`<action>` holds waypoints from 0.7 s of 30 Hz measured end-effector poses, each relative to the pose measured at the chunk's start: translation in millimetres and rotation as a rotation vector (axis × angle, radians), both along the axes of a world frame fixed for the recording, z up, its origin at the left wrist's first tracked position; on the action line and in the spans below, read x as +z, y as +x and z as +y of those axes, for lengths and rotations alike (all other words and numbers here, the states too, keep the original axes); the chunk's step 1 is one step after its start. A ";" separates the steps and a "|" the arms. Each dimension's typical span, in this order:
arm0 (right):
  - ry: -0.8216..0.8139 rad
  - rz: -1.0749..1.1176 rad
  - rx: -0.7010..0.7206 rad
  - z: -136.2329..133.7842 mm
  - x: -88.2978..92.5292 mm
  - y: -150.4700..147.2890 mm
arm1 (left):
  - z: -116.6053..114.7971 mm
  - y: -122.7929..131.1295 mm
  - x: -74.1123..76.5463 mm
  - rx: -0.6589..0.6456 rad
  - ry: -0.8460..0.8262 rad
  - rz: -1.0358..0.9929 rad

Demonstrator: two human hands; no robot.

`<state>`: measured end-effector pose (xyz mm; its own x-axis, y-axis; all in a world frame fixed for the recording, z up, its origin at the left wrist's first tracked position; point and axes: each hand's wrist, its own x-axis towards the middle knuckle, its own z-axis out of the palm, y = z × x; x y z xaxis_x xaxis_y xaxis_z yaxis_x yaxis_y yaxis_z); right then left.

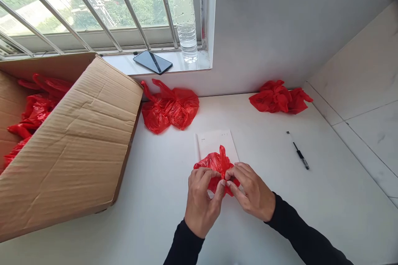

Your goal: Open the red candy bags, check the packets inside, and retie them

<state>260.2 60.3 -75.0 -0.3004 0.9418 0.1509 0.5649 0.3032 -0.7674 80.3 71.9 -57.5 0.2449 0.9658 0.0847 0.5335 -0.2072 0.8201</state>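
Red bag: I see this bag (213, 160) just below the centre of the frame, over part of a white notebook (214, 140), one twisted end sticking up.
Left hand: this hand (202, 201) pinches the bag's gathered neck between thumb and fingers.
Right hand: it (252, 192) pinches the same neck from the other side, fingertips close to the left's.
Box: a cardboard box (93, 132) fills the left, more red bags (39, 105) inside.
Against the wall: a red bundle (171, 107), upper centre; crumpled red plastic (276, 97), upper right.
Pen: right of frame (300, 154).
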 end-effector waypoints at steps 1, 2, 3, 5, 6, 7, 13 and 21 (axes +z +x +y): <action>0.009 -0.003 0.002 -0.1 -1.1 0.3 | 0.9 0.9 0.4 0.008 -0.019 -0.015; 0.011 -0.001 0.002 -0.2 -1.9 0.6 | 1.6 1.9 0.6 0.016 -0.030 -0.031; 0.010 0.004 -0.002 -0.5 -2.6 1.0 | 2.0 3.0 0.6 0.023 -0.036 -0.048; 0.001 0.016 -0.010 -1.1 -3.7 1.6 | 2.1 5.2 -0.5 0.045 -0.051 -0.085; -0.004 0.020 -0.014 -1.5 -4.2 1.8 | 2.0 6.2 -1.4 0.065 -0.062 -0.103; -0.012 0.023 -0.018 -1.9 -4.5 1.8 | 1.8 7.2 -2.5 0.092 -0.076 -0.118; -0.021 0.040 -0.029 -3.7 -4.3 -0.6 | 3.8 9.0 -5.2 0.271 -0.194 -0.205; -0.026 0.047 -0.029 -7.0 -4.6 -2.4 | 10.6 3.9 -5.4 0.379 -0.324 -0.370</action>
